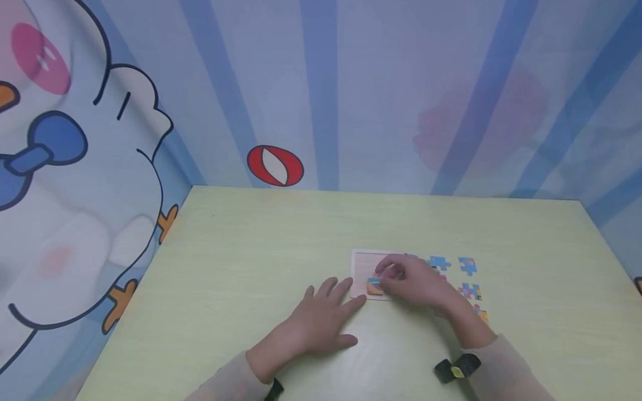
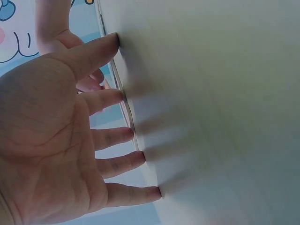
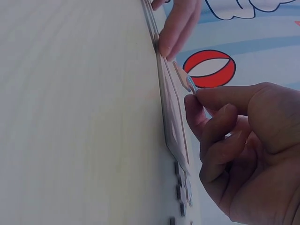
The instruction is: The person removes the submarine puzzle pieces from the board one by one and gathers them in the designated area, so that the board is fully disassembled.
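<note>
Left hand [image 1: 321,320] lies spread flat on the counter [image 1: 241,267], fingertips bracing the puzzle tray [image 1: 364,266] so it stays put. Right hand [image 1: 413,281] pinches a puzzle piece [image 3: 190,83] over the tray; loose pieces [image 1: 467,265] wait right.

No readable text, labels, brands or numbers in any view. Wall covering [image 1: 321,83] has only cartoon drawings and stripes, no lettering. Puzzle board [image 1: 365,267] and loose puzzle pieces [image 1: 463,278] right of it show colour patches only, too small for any print. Wrist straps carry no legible marking. Counter [image 1: 251,250] surface is unmarked.
</note>
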The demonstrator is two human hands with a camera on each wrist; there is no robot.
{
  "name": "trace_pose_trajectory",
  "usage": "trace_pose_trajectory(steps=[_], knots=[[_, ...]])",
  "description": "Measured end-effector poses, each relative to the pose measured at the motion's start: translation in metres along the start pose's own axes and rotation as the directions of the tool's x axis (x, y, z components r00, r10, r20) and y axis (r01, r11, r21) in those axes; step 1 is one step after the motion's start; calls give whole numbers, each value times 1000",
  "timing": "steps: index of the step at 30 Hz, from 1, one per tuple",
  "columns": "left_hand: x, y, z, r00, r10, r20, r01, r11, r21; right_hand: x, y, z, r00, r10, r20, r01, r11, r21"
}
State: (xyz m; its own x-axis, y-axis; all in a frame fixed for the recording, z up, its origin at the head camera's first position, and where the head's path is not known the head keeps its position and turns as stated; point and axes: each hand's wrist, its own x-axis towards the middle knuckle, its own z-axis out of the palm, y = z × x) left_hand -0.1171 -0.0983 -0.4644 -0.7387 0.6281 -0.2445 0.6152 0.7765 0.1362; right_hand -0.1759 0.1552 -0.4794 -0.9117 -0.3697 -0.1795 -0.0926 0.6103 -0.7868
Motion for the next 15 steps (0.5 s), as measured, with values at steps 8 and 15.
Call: trace_pose_trajectory(steps=[8,15], knots=[[1,1,0,1000,-4,4,4,1000,-6,-19,10,-17,1000,-18,-15,18,1000,-16],[1,2,-1,1000,-19,18,19,1000,-2,-35,20,-26,1000,11,-28,-11,1000,-24]])
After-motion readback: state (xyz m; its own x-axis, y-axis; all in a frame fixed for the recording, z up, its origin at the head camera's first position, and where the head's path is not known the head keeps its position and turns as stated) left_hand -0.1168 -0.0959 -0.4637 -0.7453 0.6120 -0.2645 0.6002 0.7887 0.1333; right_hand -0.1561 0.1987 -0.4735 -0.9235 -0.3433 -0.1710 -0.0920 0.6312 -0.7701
